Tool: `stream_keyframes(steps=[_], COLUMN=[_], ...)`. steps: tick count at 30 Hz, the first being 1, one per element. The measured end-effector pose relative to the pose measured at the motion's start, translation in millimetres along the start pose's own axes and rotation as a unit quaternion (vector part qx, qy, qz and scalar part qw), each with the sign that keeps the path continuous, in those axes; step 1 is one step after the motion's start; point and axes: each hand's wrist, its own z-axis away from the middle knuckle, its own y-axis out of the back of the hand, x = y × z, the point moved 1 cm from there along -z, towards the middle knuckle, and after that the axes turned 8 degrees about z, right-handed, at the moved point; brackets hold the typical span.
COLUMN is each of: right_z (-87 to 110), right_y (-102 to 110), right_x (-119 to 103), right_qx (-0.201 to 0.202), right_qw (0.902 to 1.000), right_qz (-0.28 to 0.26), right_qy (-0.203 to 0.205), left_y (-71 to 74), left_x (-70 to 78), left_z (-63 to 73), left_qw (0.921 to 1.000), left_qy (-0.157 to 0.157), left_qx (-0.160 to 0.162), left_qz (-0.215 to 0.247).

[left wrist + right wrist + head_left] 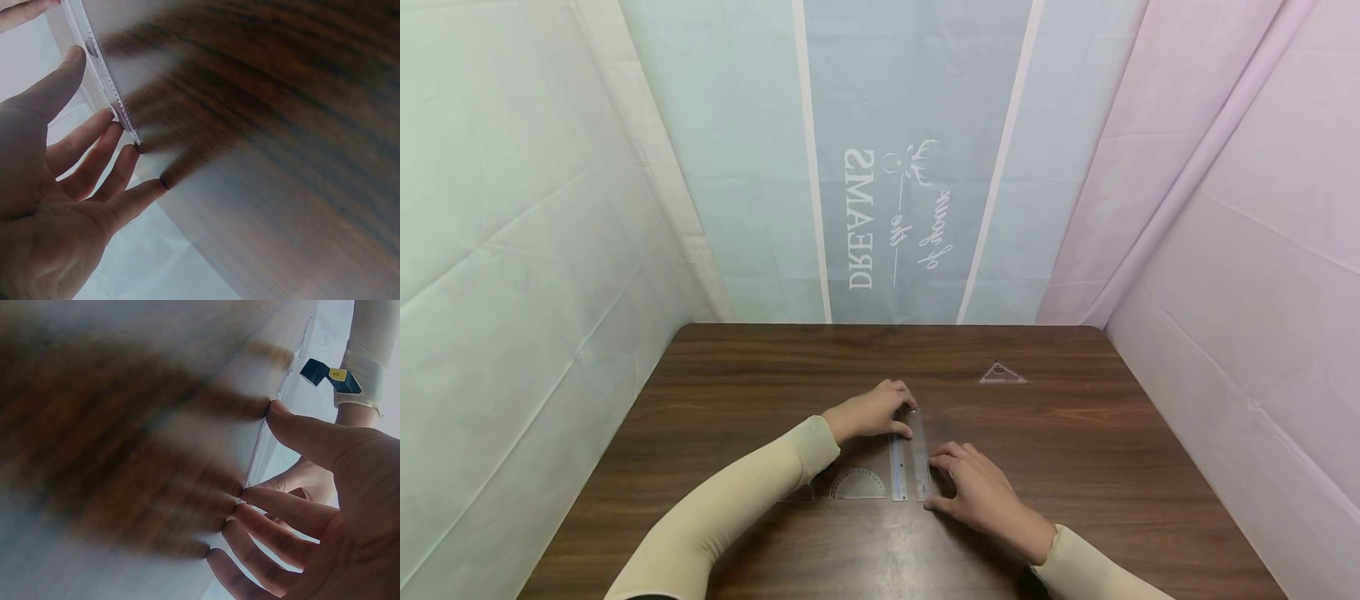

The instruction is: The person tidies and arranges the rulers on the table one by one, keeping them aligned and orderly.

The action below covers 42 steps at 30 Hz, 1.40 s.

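Two clear rulers lie side by side on the table, a narrow gap between them. At the far end of the right ruler (921, 458), my left hand (872, 411) touches with its fingertips, its thumb by the left ruler (898, 479). In the left wrist view the thumb and several fingertips meet a clear ruler edge (103, 69). My right hand (983, 490) rests its thumb and fingertips along the right ruler's outer edge. Left of the rulers lies a clear protractor (859, 483), flat side toward me.
A clear set square (1002, 375) lies farther back on the right. Part of another clear piece (807, 492) shows beside the protractor, mostly hidden by the left sleeve. Cloth walls stand around the brown wooden table (760, 358).
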Motion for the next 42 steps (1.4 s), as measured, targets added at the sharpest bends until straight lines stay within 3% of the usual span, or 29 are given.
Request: stream_keyframes(steps=[11,22,32,42], right_z=[0.6,0.1,-7.3,-12.0], right_y=[0.6,7.8,17.7,18.7], right_x=[3.5,17.2,51.1,92.6], right_qx=[0.000,0.005,-0.009,0.009], right_qw=[0.9999,0.9980,0.9955,0.9944], right_qz=[-0.003,-0.062,-0.087,-0.102], right_qy=[0.015,0.014,-0.037,-0.027], left_y=[-1.1,-1.4,1.9,1.6], left_x=[1.7,5.8,14.7,31.3], left_z=[-0.4,-1.5,-17.5,-33.4], left_qw=[1.0000,0.9997,0.9981,0.9974], left_qy=[0.007,0.019,0.035,0.046], left_qx=[0.000,0.012,0.049,0.053], left_qz=[0.006,0.007,0.012,-0.017])
